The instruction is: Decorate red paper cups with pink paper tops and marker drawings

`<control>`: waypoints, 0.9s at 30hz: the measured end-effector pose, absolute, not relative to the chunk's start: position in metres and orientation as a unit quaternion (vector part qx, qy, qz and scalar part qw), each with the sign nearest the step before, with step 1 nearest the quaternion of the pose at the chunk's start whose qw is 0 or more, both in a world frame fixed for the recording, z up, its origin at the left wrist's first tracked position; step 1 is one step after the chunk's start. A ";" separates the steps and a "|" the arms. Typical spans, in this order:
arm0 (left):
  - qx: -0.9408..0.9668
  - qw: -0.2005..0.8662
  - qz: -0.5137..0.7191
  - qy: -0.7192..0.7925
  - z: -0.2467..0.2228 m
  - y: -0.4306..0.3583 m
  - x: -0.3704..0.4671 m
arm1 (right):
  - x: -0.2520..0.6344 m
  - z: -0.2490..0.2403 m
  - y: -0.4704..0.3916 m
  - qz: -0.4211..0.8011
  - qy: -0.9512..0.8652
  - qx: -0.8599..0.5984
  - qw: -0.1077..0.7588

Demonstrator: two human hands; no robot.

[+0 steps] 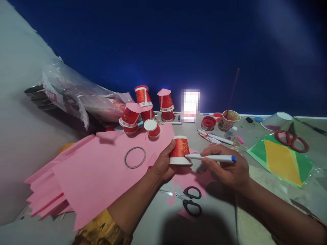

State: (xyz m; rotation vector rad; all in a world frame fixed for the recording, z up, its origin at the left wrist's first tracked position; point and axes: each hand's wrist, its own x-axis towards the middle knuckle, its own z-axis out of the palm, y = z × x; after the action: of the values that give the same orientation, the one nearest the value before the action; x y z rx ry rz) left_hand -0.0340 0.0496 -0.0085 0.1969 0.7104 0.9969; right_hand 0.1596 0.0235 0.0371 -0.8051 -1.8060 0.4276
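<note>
My left hand (165, 162) is wrapped round a red paper cup (179, 147) with gold print, held upside down so its white rim faces down. In my right hand (227, 168) is a white marker (217, 158) with a blue end. The marker's tip meets the cup's side just above the rim. Below the hands lie black-handled scissors (187, 196) on scraps of pink paper. To the left, a grey ring (135, 157) rests on large pink paper sheets (92, 170). Behind it sits a small red cup (152, 129) with a white top.
Stacked red cups with pink paper tops (166, 101) stand at the back, beside a plastic bag (81, 92). Rightward are a red paint jar (208, 123), a stained cup (227, 121) holding a thin stick, several pens, red-handled scissors (291, 141) and a green-yellow packet (281, 161).
</note>
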 end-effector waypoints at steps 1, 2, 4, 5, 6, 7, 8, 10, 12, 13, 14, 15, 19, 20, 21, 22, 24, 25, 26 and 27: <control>0.092 0.814 0.468 0.333 -0.008 0.050 -0.034 | 0.160 0.037 0.023 0.181 -0.757 -0.338 0.530; 0.094 0.814 0.468 0.330 -0.008 0.050 -0.034 | 0.160 0.036 0.023 0.181 -0.756 -0.337 0.531; 0.098 0.817 0.469 0.321 -0.007 0.049 -0.034 | 0.160 0.036 0.022 0.178 -0.757 -0.330 0.535; 0.100 0.817 0.470 0.318 -0.006 0.049 -0.034 | 0.160 0.036 0.022 0.174 -0.759 -0.325 0.536; 0.102 0.816 0.472 0.317 -0.006 0.049 -0.034 | 0.160 0.036 0.022 0.170 -0.762 -0.320 0.537; 0.104 0.816 0.473 0.316 -0.005 0.049 -0.033 | 0.160 0.037 0.022 0.165 -0.765 -0.316 0.536; 0.105 0.816 0.474 0.316 -0.005 0.049 -0.033 | 0.161 0.038 0.022 0.162 -0.767 -0.315 0.534; 0.106 0.815 0.474 0.317 -0.006 0.049 -0.033 | 0.160 0.040 0.022 0.154 -0.770 -0.315 0.532; 0.104 0.813 0.477 0.318 -0.006 0.049 -0.032 | 0.160 0.042 0.022 0.149 -0.771 -0.313 0.533; 0.101 0.811 0.479 0.321 -0.006 0.049 -0.033 | 0.159 0.043 0.022 0.147 -0.772 -0.311 0.535; 0.099 0.808 0.482 0.325 -0.007 0.049 -0.033 | 0.159 0.044 0.023 0.145 -0.772 -0.309 0.537; 0.097 0.804 0.486 0.328 -0.006 0.049 -0.033 | 0.159 0.045 0.023 0.144 -0.771 -0.309 0.537; 0.100 0.803 0.492 0.322 -0.005 0.048 -0.033 | 0.158 0.045 0.023 0.145 -0.770 -0.311 0.539; 0.101 0.804 0.493 0.318 -0.005 0.048 -0.033 | 0.158 0.044 0.023 0.147 -0.768 -0.311 0.540; 0.102 0.805 0.493 0.314 -0.004 0.048 -0.033 | 0.158 0.044 0.023 0.149 -0.767 -0.311 0.541; 0.102 0.805 0.494 0.312 -0.004 0.047 -0.033 | 0.158 0.044 0.023 0.151 -0.766 -0.312 0.542; 0.107 0.808 0.489 0.310 -0.004 0.047 -0.032 | 0.159 0.044 0.022 0.152 -0.766 -0.312 0.541; 0.112 0.811 0.484 0.308 -0.004 0.047 -0.032 | 0.159 0.044 0.022 0.152 -0.767 -0.311 0.540; 0.117 0.814 0.480 0.306 -0.004 0.047 -0.031 | 0.159 0.044 0.022 0.153 -0.769 -0.312 0.537; 0.118 0.816 0.477 0.305 -0.004 0.047 -0.031 | 0.159 0.044 0.022 0.154 -0.770 -0.312 0.535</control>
State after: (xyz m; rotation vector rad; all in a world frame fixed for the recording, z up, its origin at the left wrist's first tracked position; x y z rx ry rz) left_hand -0.0311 0.0473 -0.0038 0.2516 0.6494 1.0174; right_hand 0.1586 0.0215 0.0442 -0.7435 -1.8332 0.3664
